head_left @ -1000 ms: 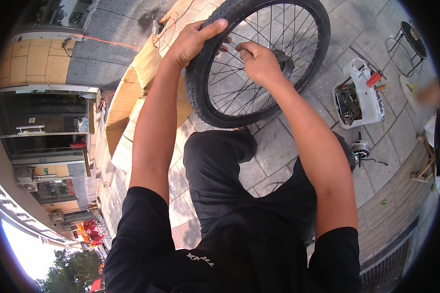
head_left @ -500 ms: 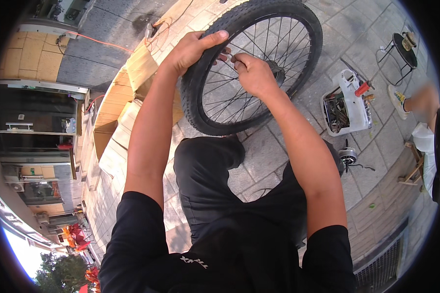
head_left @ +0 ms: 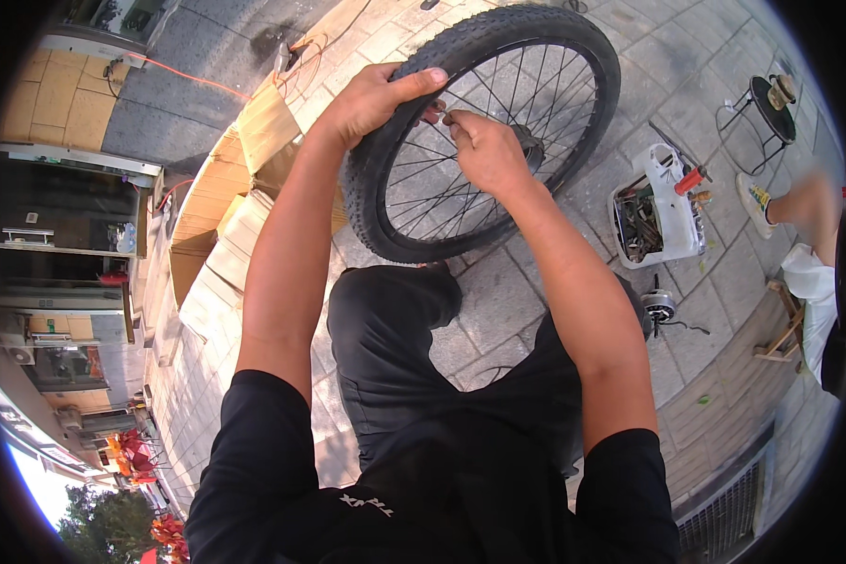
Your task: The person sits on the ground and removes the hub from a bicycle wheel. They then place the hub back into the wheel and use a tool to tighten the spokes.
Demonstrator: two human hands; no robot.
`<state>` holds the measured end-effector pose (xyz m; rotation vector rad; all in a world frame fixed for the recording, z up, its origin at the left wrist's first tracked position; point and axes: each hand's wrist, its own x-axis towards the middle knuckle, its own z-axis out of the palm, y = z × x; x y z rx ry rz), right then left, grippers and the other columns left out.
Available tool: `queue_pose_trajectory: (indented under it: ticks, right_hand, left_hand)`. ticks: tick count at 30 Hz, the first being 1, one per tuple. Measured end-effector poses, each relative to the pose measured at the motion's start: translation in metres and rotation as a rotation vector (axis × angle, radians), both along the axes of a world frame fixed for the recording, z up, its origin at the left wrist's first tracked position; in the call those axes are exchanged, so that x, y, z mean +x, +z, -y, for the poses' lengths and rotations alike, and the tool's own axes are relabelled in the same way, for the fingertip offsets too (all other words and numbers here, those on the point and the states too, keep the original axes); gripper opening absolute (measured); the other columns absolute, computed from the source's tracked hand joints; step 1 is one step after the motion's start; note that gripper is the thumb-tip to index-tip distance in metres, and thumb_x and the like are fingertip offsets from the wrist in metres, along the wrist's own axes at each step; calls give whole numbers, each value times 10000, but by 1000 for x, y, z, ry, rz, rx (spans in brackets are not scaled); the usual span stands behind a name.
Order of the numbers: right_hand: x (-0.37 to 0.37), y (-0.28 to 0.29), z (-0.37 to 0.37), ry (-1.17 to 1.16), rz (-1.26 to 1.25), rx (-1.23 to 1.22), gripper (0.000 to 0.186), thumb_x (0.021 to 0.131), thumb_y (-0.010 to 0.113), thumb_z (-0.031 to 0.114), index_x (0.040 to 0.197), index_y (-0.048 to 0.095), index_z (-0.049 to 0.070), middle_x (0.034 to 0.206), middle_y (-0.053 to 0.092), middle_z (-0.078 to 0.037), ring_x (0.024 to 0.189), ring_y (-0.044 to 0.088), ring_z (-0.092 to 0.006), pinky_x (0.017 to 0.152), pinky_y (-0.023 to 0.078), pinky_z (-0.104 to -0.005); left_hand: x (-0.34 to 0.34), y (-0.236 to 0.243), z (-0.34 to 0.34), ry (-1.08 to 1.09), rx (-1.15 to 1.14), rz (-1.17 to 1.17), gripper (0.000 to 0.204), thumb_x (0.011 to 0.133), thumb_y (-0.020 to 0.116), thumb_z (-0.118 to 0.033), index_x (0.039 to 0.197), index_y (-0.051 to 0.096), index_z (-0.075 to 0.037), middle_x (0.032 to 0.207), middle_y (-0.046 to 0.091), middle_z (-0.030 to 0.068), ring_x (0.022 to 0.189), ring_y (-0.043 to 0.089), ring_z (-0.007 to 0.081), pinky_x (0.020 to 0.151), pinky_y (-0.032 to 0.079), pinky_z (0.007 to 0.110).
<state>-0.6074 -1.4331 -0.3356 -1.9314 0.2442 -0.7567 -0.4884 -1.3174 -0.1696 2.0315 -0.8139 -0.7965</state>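
Note:
A bicycle wheel point(head_left: 600, 108) with a knobbly black tyre and dark spokes stands tilted ahead of my knees. My left hand point(head_left: 371, 103) is wrapped over the tyre's left side, its thumb lying across the tread and fingertips showing between the spokes inside the rim. Close to those fingertips, my right hand point(head_left: 489, 155) is closed in a pinch in front of the spokes. Whatever lies between its finger and thumb is too small to make out. Behind my right hand, the hub point(head_left: 528, 148) is partly covered.
A white tub of tools point(head_left: 663, 240) with a red-handled item point(head_left: 692, 180) stands to the right. Near my right knee lies a metal hub-like part point(head_left: 659, 305). Opened cardboard point(head_left: 244, 202) is on the left. Another person's leg point(head_left: 804, 207) and a black stool point(head_left: 774, 108) are far right.
The view has shifted slightly, so the surroundings sit a little to the left. Both hands keep nearly the same place on the wheel, the right one still pinched.

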Motion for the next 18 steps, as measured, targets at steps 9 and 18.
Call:
queue_pose_trajectory:
  ticks: [9,18]
  right_hand:
    - [-9,4,-2,-30,84,-156,225,984,617,51,1164,748,19,1031,773,-236,932,748,-456,829,596,-541]
    - [-17,-1,3,-33,93,-217,214,999,615,47,1186,716,20,991,758,-225,926,742,-447,799,592,-545]
  left_hand:
    - [7,-9,-8,-20,-49,-45,665,954,856,-472,1292,695,77,1088,789,197,930,785,240,884,644,377]
    - [-7,-1,-8,-83,-32,67,504,922,867,-401,1146,760,38,995,809,103,892,759,182,880,582,364]
